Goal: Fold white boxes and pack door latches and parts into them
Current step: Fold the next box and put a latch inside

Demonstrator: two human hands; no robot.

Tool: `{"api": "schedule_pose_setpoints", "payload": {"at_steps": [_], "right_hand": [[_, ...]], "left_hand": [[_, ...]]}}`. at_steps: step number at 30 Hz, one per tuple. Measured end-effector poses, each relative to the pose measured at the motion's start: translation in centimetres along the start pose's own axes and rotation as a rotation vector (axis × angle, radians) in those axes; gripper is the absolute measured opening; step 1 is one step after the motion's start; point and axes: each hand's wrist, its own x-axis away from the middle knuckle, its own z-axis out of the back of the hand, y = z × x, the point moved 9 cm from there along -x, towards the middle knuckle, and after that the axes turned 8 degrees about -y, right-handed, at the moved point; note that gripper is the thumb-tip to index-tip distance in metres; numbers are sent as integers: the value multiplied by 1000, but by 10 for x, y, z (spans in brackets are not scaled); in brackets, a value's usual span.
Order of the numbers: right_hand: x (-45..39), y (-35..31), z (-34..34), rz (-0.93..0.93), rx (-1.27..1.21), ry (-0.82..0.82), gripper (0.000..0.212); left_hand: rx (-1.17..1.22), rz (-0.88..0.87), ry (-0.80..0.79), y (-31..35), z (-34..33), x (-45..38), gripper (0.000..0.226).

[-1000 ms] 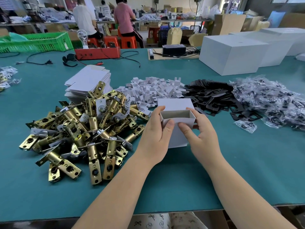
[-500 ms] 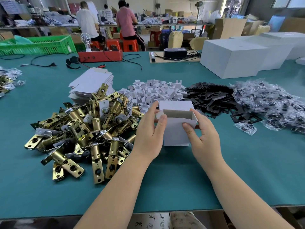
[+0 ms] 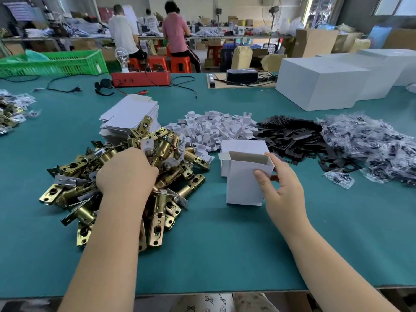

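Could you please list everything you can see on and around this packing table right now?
folded white box: one, white, upright, top open, mid-table
door latches: a pile, brass, left of box
flat box blanks: a stack, white, behind latches
small white parts: a heap, behind box
black plates: a heap, right of those
bagged parts: a heap, clear bags, far right
large white boxes: several, back right
green crate: one, back left
left hand: in the latches
right hand: holds box

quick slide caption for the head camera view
Right hand steadies an open white box while the left hand reaches into the pile of brass latches.
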Motion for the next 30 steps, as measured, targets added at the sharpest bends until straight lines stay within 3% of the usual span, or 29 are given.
{"api": "schedule_pose_setpoints", "payload": {"at_steps": [5, 7, 12, 16, 23, 30], "right_hand": [[1, -1, 0, -3, 4, -2, 62], [1, -1, 0, -3, 5, 2, 63], [1, 0, 0, -15, 0, -2, 63], [1, 0, 1, -26, -10, -12, 58], [1, 0, -1, -17, -28, -35, 63], [0, 3, -2, -29, -31, -56, 52]], "left_hand": [[-77, -16, -2, 10, -9, -3, 40], [-56, -46, 14, 13, -11, -3, 34], [201, -115, 215, 14, 13, 10, 29], [337, -283, 341, 35, 38, 29, 29], [562, -693, 253, 95, 55, 71, 24], [647, -750, 253, 116, 62, 84, 24]]}}
